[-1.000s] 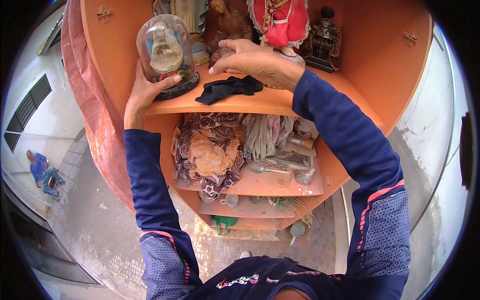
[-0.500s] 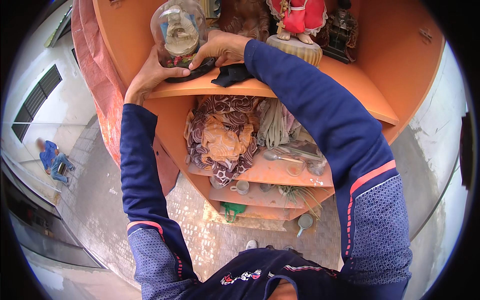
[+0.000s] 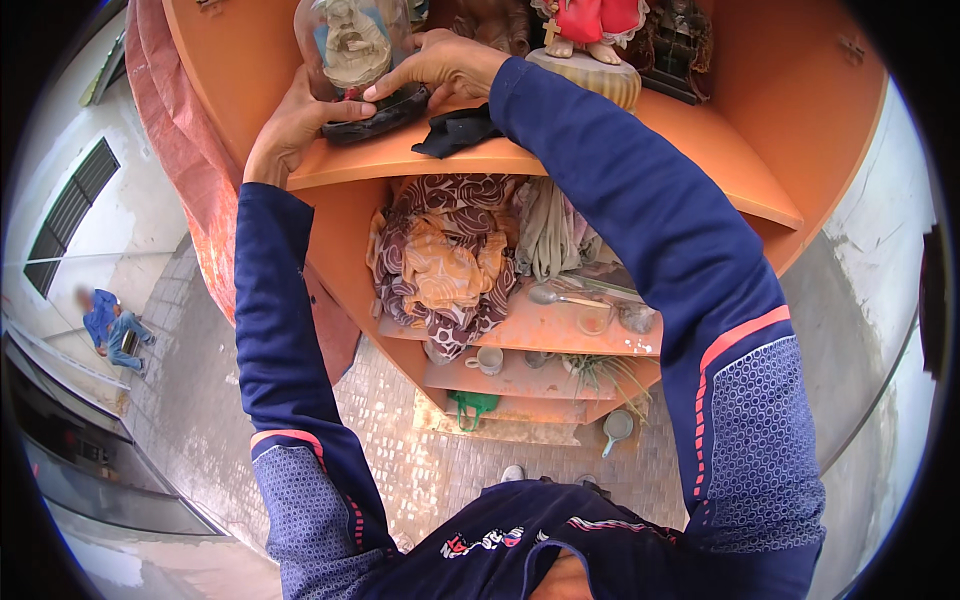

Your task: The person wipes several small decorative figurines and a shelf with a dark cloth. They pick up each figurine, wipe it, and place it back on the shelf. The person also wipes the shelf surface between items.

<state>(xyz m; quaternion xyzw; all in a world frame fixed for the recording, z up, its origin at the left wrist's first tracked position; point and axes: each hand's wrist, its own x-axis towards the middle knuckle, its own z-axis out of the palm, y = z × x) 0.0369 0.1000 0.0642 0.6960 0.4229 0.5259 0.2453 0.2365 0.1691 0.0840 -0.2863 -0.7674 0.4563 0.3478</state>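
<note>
Both hands are up at the top shelf (image 3: 640, 140) of an orange corner cabinet, closed around a clear glass dome (image 3: 352, 50) that covers a pale seated figurine (image 3: 352, 48) and sits on a dark round base (image 3: 375, 112). The dome stands at the shelf's left front corner, its base touching the shelf surface close to the front edge. The left hand (image 3: 295, 125) cups the left side of the base, thumb lying along its front, fingers curled behind and hidden. The right hand (image 3: 440, 62) comes over from the right, fingers bent and pressed on the dome's lower right side where glass meets base. Just right of the base a black cloth (image 3: 455, 130) lies crumpled on the front edge. Behind it, toward the shelf's back, stands a statue in a red robe (image 3: 590, 25) on a round pale pedestal. On the shelf below, a brown and orange patterned fabric (image 3: 445, 260) is bundled at the left, with a metal spoon (image 3: 565, 297) lying to its right.
</note>
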